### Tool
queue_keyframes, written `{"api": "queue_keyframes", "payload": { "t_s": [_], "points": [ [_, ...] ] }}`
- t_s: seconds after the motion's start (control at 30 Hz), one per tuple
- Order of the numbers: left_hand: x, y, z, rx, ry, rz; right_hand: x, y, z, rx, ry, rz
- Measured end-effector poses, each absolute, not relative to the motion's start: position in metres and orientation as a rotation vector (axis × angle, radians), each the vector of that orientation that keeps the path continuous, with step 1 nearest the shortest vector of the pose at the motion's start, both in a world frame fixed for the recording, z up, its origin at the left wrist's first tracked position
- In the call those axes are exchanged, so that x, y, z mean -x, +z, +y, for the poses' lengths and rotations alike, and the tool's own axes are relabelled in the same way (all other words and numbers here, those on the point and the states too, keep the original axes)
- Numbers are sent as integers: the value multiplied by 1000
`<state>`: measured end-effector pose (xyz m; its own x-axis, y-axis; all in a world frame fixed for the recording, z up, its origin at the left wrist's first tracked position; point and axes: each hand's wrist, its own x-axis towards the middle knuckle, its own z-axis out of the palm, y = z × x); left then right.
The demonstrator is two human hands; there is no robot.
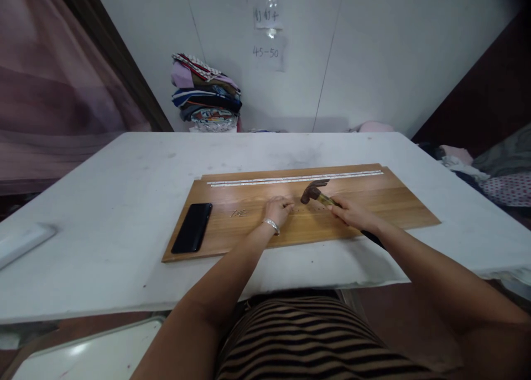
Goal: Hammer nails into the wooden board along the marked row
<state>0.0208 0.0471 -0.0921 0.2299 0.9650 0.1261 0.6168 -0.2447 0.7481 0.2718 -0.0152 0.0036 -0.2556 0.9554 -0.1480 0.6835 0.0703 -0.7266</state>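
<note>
My right hand [350,213] is wrapped round the handle of a claw hammer [314,192], whose rusty head hangs just above a wooden board [257,190]. To the left of the hammer head, my left hand [279,209] rests on the board, thumb and finger pinched together. Whatever sits in that pinch is too small to make out. A row of small dark points, likely nails, runs along the board to the right of the fingers. Several loose thin nails [238,213] lie on the board left of my left hand.
A black phone [192,228] lies at the board's left end. Two white measuring strips [294,178] run along its far side. The board lies on a white table [103,203]. Folded clothes [207,95] are piled at the back, against the wall.
</note>
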Motion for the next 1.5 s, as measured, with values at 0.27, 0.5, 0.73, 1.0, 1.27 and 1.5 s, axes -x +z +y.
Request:
{"api": "queue_keyframes", "payload": {
  "t_s": [0.27,0.5,0.73,1.0,1.27,1.5],
  "points": [
    [-21,-93,46,-1983,721,1494,-276,0,-18,1607,1034,-1963],
    [-22,-93,44,-2018,684,1522,-276,1,-20,1624,1062,-1950],
    [-24,-89,41,-2073,631,1534,-277,2,-21,1635,1064,-1962],
    [-25,-91,42,-2132,625,1537,-273,2,-21,1629,1078,-1952],
    [-25,-88,36,-2174,634,1484,-269,4,-21,1617,1058,-1997],
    [10,-72,41,-2085,806,1628,-256,10,-19,1624,1025,-2028]
  ]
}}
